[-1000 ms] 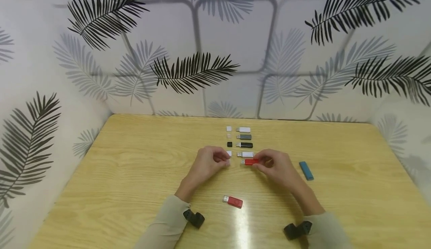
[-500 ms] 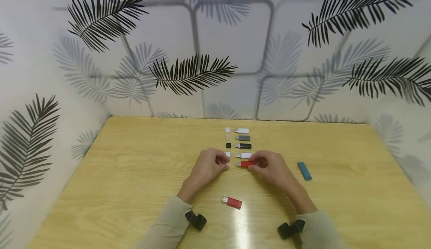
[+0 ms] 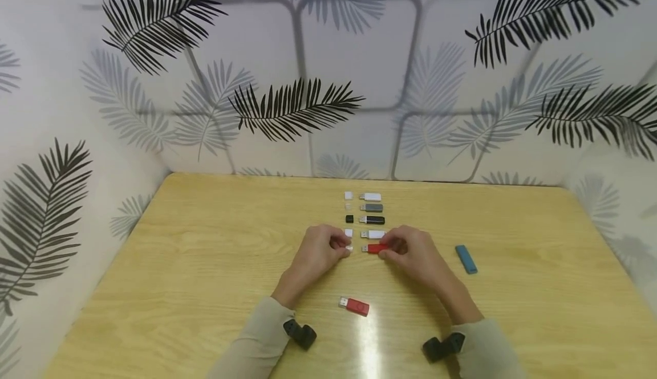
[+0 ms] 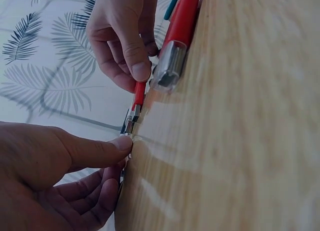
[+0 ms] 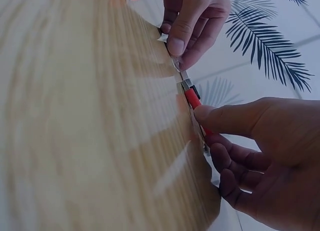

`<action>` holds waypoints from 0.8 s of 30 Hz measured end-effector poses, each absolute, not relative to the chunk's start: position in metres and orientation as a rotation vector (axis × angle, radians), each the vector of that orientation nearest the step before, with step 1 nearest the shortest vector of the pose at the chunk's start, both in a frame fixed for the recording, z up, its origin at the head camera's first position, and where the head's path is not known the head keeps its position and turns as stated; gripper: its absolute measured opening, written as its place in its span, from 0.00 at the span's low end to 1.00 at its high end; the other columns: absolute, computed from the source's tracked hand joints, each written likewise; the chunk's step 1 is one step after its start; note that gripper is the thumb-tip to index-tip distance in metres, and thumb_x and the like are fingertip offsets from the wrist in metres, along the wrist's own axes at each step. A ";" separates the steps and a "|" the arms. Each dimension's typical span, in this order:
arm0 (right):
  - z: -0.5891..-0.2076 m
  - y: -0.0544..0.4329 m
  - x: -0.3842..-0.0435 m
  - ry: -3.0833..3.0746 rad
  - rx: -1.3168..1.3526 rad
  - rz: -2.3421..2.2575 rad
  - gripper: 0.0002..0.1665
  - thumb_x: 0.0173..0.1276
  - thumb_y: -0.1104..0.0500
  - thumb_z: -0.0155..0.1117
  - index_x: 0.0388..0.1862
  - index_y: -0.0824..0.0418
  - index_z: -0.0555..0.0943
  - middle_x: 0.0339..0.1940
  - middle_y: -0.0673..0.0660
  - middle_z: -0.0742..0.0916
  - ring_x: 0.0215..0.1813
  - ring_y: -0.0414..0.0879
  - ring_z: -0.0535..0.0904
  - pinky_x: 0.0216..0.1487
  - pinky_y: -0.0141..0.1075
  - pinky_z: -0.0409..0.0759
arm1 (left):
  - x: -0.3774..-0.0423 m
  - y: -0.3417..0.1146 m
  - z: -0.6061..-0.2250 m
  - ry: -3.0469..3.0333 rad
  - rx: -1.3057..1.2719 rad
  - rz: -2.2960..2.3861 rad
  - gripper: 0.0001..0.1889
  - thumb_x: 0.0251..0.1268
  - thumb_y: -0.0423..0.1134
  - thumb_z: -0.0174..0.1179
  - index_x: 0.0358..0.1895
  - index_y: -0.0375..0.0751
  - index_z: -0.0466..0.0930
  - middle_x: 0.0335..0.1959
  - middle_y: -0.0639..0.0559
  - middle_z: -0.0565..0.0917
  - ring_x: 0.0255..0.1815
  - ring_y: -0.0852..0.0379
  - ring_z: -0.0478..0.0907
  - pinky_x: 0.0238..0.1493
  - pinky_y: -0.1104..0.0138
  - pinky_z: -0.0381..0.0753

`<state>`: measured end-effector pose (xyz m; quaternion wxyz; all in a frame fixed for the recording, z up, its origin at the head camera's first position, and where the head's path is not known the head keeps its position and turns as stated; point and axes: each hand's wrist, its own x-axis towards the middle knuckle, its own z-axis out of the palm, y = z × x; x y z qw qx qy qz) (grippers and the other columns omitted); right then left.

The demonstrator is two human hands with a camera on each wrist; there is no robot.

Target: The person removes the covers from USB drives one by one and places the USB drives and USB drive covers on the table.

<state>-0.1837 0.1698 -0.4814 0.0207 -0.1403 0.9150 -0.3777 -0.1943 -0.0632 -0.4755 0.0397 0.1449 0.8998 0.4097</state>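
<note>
My left hand [image 3: 318, 251] pinches a small clear cap [image 3: 349, 248] between thumb and fingertips, low over the table. Opposite it, my right hand [image 3: 414, 249] grips the rear end of a red USB stick [image 3: 370, 248], whose bare metal plug points left at the cap. A small gap separates plug and cap. In the right wrist view the red stick [image 5: 192, 97] lies under my thumb. Nearer the body is a second red USB stick [image 3: 355, 306], with a clear cap over its plug in the left wrist view.
Beyond the hands stand uncapped USB sticks in a column: white [image 3: 376, 235], black [image 3: 374, 220], grey [image 3: 373, 208] and another white [image 3: 372, 197]. Their caps, including a black cap [image 3: 349, 219], lie to their left. A blue stick [image 3: 466, 259] lies on the right of the wooden table [image 3: 205, 265].
My right hand has shifted slightly left with the red USB stick, setting it in line below the other sticks. My left hand stays nearly in place with the clear cap.
</note>
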 end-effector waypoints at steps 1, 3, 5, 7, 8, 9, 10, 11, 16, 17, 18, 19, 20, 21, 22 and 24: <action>-0.481 0.170 -0.184 2.841 -0.441 -1.166 0.08 0.65 0.63 0.76 0.42 0.59 0.88 0.37 0.50 0.86 0.36 0.43 0.80 0.40 0.37 0.81 | -0.194 -0.063 -0.475 2.758 0.443 1.257 0.04 0.61 0.30 0.73 0.38 0.39 0.90 0.30 0.54 0.86 0.29 0.64 0.79 0.32 0.71 0.81; -0.481 0.170 -0.183 2.847 -0.445 -1.158 0.08 0.65 0.64 0.76 0.42 0.59 0.88 0.37 0.51 0.86 0.37 0.43 0.80 0.40 0.38 0.80 | -0.195 -0.063 -0.475 2.764 0.445 1.257 0.04 0.61 0.30 0.74 0.38 0.38 0.91 0.30 0.54 0.87 0.29 0.64 0.79 0.32 0.71 0.81; -0.481 0.170 -0.183 2.853 -0.448 -1.153 0.08 0.65 0.64 0.76 0.42 0.59 0.88 0.37 0.51 0.86 0.37 0.43 0.80 0.40 0.38 0.80 | -0.196 -0.063 -0.475 2.769 0.445 1.251 0.04 0.61 0.30 0.74 0.38 0.39 0.91 0.31 0.54 0.87 0.29 0.64 0.79 0.32 0.71 0.81; -0.482 0.170 -0.183 2.854 -0.446 -1.153 0.08 0.65 0.64 0.76 0.43 0.59 0.88 0.38 0.51 0.86 0.37 0.43 0.80 0.40 0.38 0.80 | -0.196 -0.063 -0.476 2.769 0.441 1.248 0.04 0.61 0.30 0.74 0.38 0.39 0.91 0.31 0.54 0.87 0.29 0.64 0.79 0.32 0.71 0.80; -0.482 0.170 -0.183 2.856 -0.446 -1.151 0.08 0.65 0.63 0.76 0.43 0.59 0.88 0.38 0.51 0.86 0.37 0.43 0.80 0.40 0.38 0.80 | -0.196 -0.063 -0.476 2.768 0.439 1.247 0.04 0.61 0.30 0.74 0.38 0.39 0.91 0.31 0.54 0.87 0.29 0.64 0.79 0.32 0.71 0.80; -0.482 0.170 -0.183 2.856 -0.443 -1.150 0.08 0.65 0.63 0.76 0.43 0.59 0.88 0.38 0.51 0.86 0.37 0.43 0.80 0.40 0.38 0.80 | -0.196 -0.063 -0.476 2.766 0.436 1.247 0.04 0.61 0.30 0.74 0.38 0.39 0.91 0.31 0.54 0.87 0.29 0.64 0.80 0.32 0.71 0.80; -0.483 0.170 -0.184 2.856 -0.441 -1.148 0.08 0.65 0.63 0.76 0.43 0.59 0.88 0.38 0.51 0.87 0.37 0.43 0.80 0.40 0.38 0.80 | -0.196 -0.063 -0.476 2.765 0.431 1.247 0.04 0.61 0.30 0.74 0.38 0.39 0.91 0.31 0.54 0.87 0.29 0.64 0.80 0.32 0.71 0.80; -0.483 0.170 -0.184 2.856 -0.438 -1.148 0.08 0.65 0.63 0.76 0.43 0.59 0.88 0.38 0.51 0.86 0.37 0.43 0.80 0.40 0.38 0.80 | -0.196 -0.063 -0.476 2.764 0.427 1.249 0.04 0.61 0.30 0.73 0.38 0.39 0.91 0.31 0.54 0.87 0.29 0.64 0.80 0.32 0.71 0.80; -0.483 0.170 -0.184 2.849 -0.436 -1.154 0.09 0.65 0.63 0.76 0.44 0.60 0.88 0.39 0.52 0.87 0.37 0.44 0.79 0.40 0.39 0.79 | -0.196 -0.063 -0.477 2.760 0.423 1.259 0.04 0.61 0.29 0.74 0.38 0.38 0.91 0.30 0.53 0.87 0.29 0.64 0.79 0.31 0.71 0.80; -0.483 0.170 -0.184 2.848 -0.437 -1.153 0.09 0.65 0.63 0.76 0.44 0.60 0.88 0.39 0.52 0.87 0.37 0.44 0.79 0.40 0.39 0.79 | -0.196 -0.063 -0.477 2.758 0.426 1.262 0.04 0.61 0.29 0.74 0.38 0.38 0.91 0.30 0.54 0.87 0.29 0.64 0.79 0.31 0.71 0.80; -0.483 0.170 -0.184 2.847 -0.436 -1.152 0.09 0.65 0.63 0.76 0.44 0.60 0.88 0.39 0.51 0.87 0.37 0.44 0.79 0.40 0.39 0.79 | -0.196 -0.063 -0.477 2.756 0.431 1.265 0.04 0.61 0.29 0.74 0.38 0.38 0.91 0.30 0.54 0.87 0.29 0.64 0.79 0.31 0.71 0.80; -0.483 0.170 -0.184 2.846 -0.437 -1.150 0.09 0.65 0.63 0.76 0.44 0.59 0.88 0.38 0.51 0.87 0.37 0.44 0.79 0.40 0.39 0.79 | -0.196 -0.063 -0.477 2.754 0.436 1.269 0.04 0.60 0.29 0.74 0.38 0.38 0.91 0.30 0.53 0.86 0.28 0.64 0.79 0.31 0.72 0.80; -0.483 0.170 -0.184 2.846 -0.436 -1.147 0.09 0.65 0.63 0.76 0.44 0.59 0.88 0.38 0.51 0.86 0.37 0.44 0.79 0.40 0.39 0.79 | -0.196 -0.064 -0.477 2.752 0.441 1.274 0.05 0.60 0.29 0.74 0.38 0.38 0.91 0.29 0.53 0.86 0.28 0.63 0.79 0.31 0.72 0.80; -0.483 0.170 -0.184 2.846 -0.435 -1.144 0.09 0.65 0.63 0.76 0.44 0.59 0.88 0.38 0.51 0.86 0.37 0.44 0.78 0.40 0.39 0.79 | -0.196 -0.064 -0.477 2.748 0.444 1.279 0.05 0.60 0.28 0.74 0.38 0.37 0.91 0.29 0.53 0.86 0.28 0.63 0.79 0.31 0.72 0.80; -0.483 0.170 -0.184 2.847 -0.432 -1.142 0.09 0.65 0.63 0.76 0.44 0.59 0.88 0.38 0.51 0.86 0.37 0.44 0.78 0.40 0.39 0.79 | -0.196 -0.064 -0.477 2.744 0.446 1.284 0.05 0.60 0.28 0.74 0.38 0.37 0.91 0.29 0.54 0.86 0.28 0.63 0.79 0.31 0.72 0.80; -0.483 0.170 -0.185 2.846 -0.426 -1.142 0.09 0.65 0.63 0.76 0.44 0.59 0.88 0.38 0.51 0.86 0.37 0.44 0.78 0.40 0.39 0.79 | -0.196 -0.064 -0.477 2.739 0.446 1.290 0.05 0.59 0.28 0.74 0.38 0.37 0.91 0.29 0.54 0.86 0.28 0.63 0.79 0.31 0.72 0.80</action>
